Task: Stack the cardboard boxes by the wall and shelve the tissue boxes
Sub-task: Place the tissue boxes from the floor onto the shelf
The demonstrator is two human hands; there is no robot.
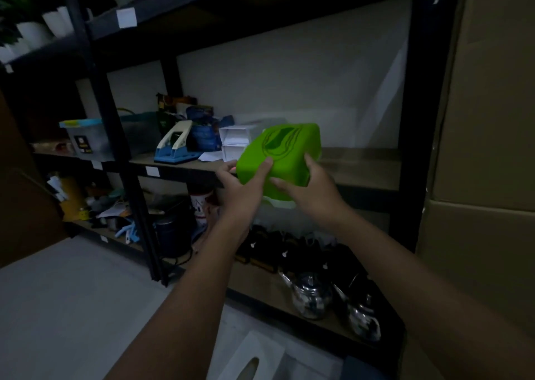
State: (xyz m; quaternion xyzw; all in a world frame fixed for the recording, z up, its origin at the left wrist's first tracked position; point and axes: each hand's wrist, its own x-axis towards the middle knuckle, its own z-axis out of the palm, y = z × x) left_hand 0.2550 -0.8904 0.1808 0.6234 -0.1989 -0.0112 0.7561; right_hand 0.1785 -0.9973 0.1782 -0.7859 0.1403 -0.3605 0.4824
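My left hand (246, 181) and right hand (311, 187) clasp the bright green plastic tissue box (282, 152) by its near corners above the front edge of the black metal shelf (367, 177); it seems light, stiff, perhaps slippery.

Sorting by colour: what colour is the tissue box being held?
Bright green tissue box with a darker green emblem; head view.

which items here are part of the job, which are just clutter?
Job:
green tissue box, held by left hand and right hand
shelf it's going onto
white tissue box below
cardboard boxes at right

Clutter:
hole punch
grey tub
kettles
white paper boxes
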